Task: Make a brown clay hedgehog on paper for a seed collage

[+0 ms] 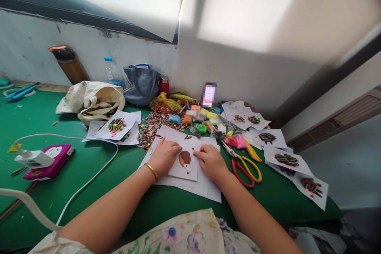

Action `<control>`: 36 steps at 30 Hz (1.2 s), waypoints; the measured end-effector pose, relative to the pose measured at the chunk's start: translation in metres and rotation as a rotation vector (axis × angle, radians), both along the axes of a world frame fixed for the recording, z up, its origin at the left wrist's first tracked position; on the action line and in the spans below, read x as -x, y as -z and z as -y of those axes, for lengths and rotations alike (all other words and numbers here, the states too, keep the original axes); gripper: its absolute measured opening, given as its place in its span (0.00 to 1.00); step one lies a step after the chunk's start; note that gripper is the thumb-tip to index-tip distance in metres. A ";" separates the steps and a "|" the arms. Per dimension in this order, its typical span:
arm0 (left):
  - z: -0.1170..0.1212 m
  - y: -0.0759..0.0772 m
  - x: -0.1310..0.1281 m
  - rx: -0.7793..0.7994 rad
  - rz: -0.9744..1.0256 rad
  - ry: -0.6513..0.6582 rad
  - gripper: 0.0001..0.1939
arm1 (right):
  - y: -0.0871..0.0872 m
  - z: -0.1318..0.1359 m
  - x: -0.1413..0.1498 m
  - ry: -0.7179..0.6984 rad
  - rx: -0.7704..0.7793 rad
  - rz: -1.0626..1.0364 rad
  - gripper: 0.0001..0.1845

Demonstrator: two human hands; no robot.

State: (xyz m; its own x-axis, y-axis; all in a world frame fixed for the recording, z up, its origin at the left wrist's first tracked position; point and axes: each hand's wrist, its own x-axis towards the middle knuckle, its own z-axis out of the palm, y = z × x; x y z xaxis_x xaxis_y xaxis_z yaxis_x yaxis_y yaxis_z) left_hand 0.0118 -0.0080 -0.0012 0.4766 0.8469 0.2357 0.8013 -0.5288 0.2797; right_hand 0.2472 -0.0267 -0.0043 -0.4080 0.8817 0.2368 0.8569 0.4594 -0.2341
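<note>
My left hand (pixel 164 156) and my right hand (pixel 210 162) rest on a small white paper card (pixel 190 172), one at each side of a brown hedgehog picture (pixel 184 158). Nothing shows held in either hand, though the fingertips are partly hidden. A gold bangle (pixel 151 171) circles my left wrist. Beneath the card lie larger white paper sheets (pixel 205 190). A heap of striped sunflower seeds (pixel 154 129) lies just beyond my left hand. Red-and-yellow-handled scissors (pixel 245 170) lie to the right of my right hand.
Modelling clay packets (pixel 193 117) lie beyond the card on the green table mat (pixel 74 170). Finished seed pictures (pixel 287 160) are spread at the right, and another (pixel 116 126) at the left. A canvas bag (pixel 92 99), a pink device (pixel 50 162) and white cables (pixel 89 166) are at the left.
</note>
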 end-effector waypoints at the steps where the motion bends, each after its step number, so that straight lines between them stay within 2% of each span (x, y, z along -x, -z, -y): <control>1: 0.000 0.000 0.000 0.000 -0.001 0.004 0.15 | -0.001 0.001 0.000 -0.003 -0.006 -0.002 0.17; 7: 0.001 0.000 -0.001 -0.011 0.002 0.003 0.14 | -0.002 0.003 0.003 -0.004 -0.016 0.000 0.19; 12: 0.002 -0.002 -0.001 0.001 -0.006 0.011 0.15 | 0.000 0.002 0.003 -0.003 -0.011 -0.067 0.14; 22: 0.001 0.000 -0.001 -0.022 0.004 0.010 0.15 | 0.015 -0.016 0.006 -0.005 0.014 -0.234 0.04; 36: 0.001 0.002 -0.001 -0.032 0.006 0.015 0.14 | 0.014 -0.016 0.020 0.012 -0.028 -0.072 0.05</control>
